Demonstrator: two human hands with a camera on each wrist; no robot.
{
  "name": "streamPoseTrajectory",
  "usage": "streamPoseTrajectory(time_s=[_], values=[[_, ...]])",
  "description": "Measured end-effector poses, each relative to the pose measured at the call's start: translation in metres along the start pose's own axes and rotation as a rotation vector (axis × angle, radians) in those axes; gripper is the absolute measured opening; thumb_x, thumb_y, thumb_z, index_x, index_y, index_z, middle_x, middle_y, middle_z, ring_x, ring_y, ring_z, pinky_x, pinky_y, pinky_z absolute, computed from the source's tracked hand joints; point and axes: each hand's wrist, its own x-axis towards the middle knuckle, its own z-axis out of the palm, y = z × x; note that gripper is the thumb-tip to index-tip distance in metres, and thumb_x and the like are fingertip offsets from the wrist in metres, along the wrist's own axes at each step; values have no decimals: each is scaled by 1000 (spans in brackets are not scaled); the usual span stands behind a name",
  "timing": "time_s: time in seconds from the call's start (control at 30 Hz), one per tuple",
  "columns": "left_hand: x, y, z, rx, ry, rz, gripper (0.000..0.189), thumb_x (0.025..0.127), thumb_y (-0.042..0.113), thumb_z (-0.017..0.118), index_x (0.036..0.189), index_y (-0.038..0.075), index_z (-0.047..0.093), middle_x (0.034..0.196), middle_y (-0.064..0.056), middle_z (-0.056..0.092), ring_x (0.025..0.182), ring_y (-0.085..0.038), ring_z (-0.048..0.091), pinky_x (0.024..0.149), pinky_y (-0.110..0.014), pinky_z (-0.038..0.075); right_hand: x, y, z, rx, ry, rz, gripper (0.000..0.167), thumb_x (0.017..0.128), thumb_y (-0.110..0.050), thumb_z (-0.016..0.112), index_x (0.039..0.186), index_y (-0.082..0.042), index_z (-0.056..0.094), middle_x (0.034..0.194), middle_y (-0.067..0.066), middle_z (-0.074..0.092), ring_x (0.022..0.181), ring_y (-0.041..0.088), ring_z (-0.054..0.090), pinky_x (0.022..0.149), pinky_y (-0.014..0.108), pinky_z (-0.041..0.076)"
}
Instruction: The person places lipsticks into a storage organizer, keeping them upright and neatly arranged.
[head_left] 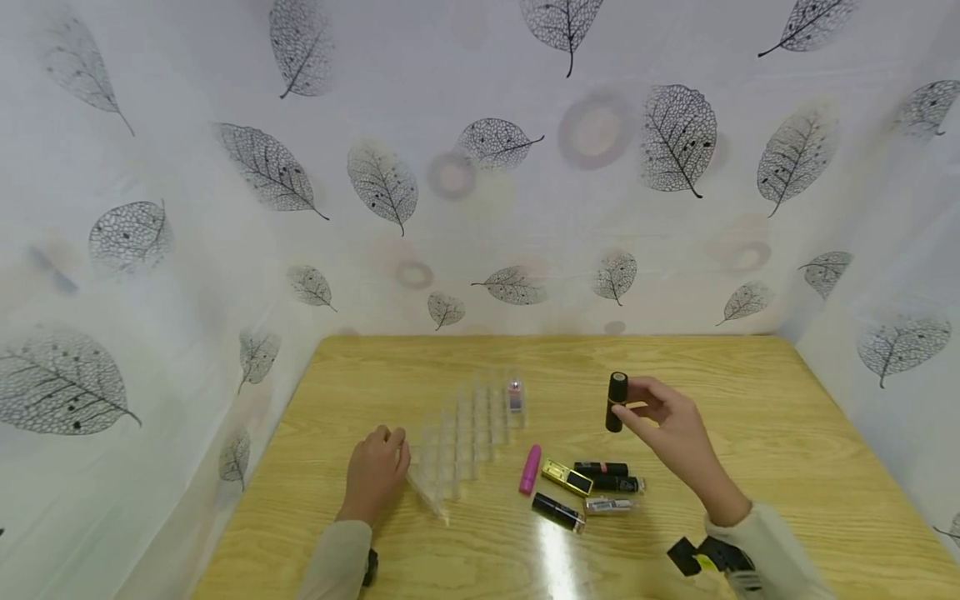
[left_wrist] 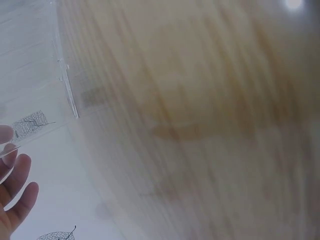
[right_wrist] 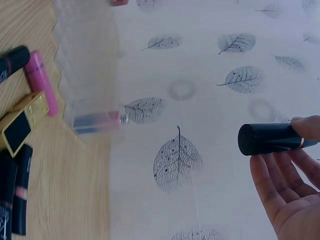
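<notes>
My right hand [head_left: 667, 421] holds a black lipstick tube [head_left: 617, 402] upright above the table, pinched between thumb and fingers. Close up, the right wrist view shows the same black tube [right_wrist: 267, 138] lying across the fingertips. A clear plastic lipstick organizer [head_left: 465, 433] with rows of compartments stands left of centre. In its far right compartment sits a small lipstick [head_left: 515, 396] with a pink and dark blue body. My left hand [head_left: 377, 471] is at the organizer's near left end, thumb and fingers pinching its edge; only those fingertips [left_wrist: 30, 192] show in the left wrist view.
Between the organizer and my right arm lie a pink lipstick [head_left: 530, 469], a gold one [head_left: 567, 477], a clear-cased one [head_left: 609, 505] and several black tubes [head_left: 558, 512]. A black strap-like object [head_left: 684, 556] is by the right sleeve. A leaf-print curtain [head_left: 480, 208] surrounds the wooden table [head_left: 795, 467].
</notes>
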Motion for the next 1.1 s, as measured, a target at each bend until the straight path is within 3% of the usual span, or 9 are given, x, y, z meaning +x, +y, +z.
streamPoseTrajectory(time_s=[0.17,0.27,0.43,0.53,0.63,0.73,0.9,1.1], values=[[0,-1,1,1,-5,-9,6,83,15,65,84,10,62,70,-5,52,56,-16,47,53,-35,43,3,-7,4,50,-21,-7,28,86,-7,65,112,2,61,95,-19,63,86,7,65,71,15,52],[0,-1,-2,20,-19,-32,8,84,17,66,85,10,63,73,-6,54,60,-18,50,58,-39,47,4,-12,7,58,-30,0,27,86,-3,65,111,3,61,94,-20,63,85,2,64,70,15,52],[11,11,-22,30,16,-90,14,84,20,67,89,8,62,84,-11,58,73,-25,54,69,-43,48,4,-19,9,62,-40,-5,26,85,2,63,110,6,60,93,-22,62,83,-3,63,70,15,52],[26,34,-47,-10,78,-81,17,83,20,69,92,7,62,90,-11,59,79,-26,55,72,-42,48,3,-22,10,69,-42,-18,25,85,4,63,110,7,60,94,-23,61,84,-4,63,72,15,53],[41,66,-69,-82,135,-25,17,82,19,69,94,9,62,91,-8,60,80,-23,56,72,-39,49,3,-23,12,74,-45,-33,25,84,4,63,109,7,60,94,-23,61,84,-4,63,72,15,53],[52,98,-82,-183,178,36,18,81,18,70,95,11,62,90,-4,61,80,-20,57,72,-36,49,3,-23,16,89,-47,-44,24,84,5,63,108,7,60,95,-23,61,84,-3,63,73,15,53],[59,142,-82,-315,188,111,19,79,20,72,95,12,63,89,0,62,80,-15,58,72,-30,49,2,-26,20,102,-41,-71,24,83,7,63,107,8,60,95,-24,62,84,-3,63,73,16,53],[66,179,-74,-314,192,188,24,78,27,72,96,15,63,91,2,63,87,-14,60,81,-31,50,1,-31,23,107,-49,-92,25,82,8,63,107,9,60,97,-23,61,86,-1,63,74,16,53]])
